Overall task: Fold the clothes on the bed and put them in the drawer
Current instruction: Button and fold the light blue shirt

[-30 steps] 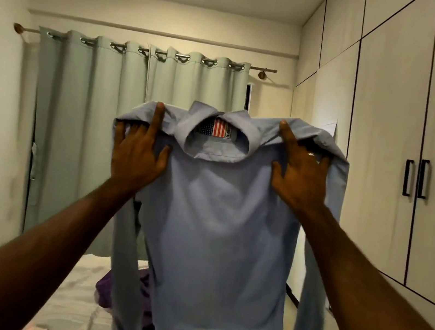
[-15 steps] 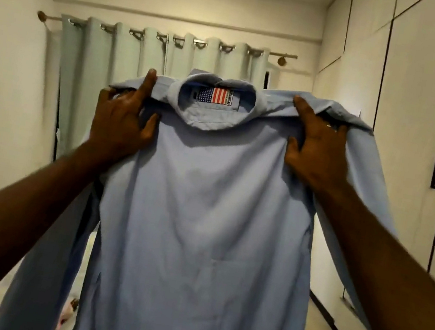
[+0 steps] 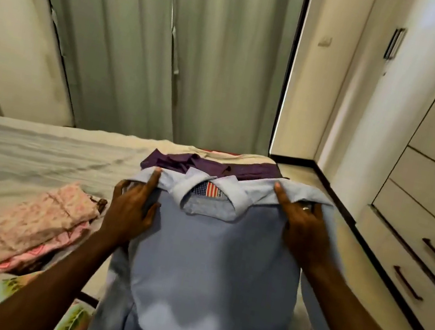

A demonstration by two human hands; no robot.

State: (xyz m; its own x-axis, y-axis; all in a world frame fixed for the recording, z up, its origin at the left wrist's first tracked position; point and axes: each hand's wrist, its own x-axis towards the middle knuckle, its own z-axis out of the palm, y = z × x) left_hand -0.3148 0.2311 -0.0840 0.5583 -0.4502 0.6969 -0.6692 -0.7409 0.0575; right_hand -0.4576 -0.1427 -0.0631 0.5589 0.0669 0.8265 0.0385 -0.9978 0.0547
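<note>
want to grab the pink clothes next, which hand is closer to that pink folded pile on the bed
Left. The left hand grips the blue shirt at its shoulder, just right of the pink pile. The right hand holds the far shoulder, across the shirt.

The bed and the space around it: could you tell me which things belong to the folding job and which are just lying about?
Job:
blue shirt, gripped at the shoulders by left hand and right hand
purple garment
pink folded clothes
floral garment
bed
drawers

Lying about:
curtain
wall switch
</note>
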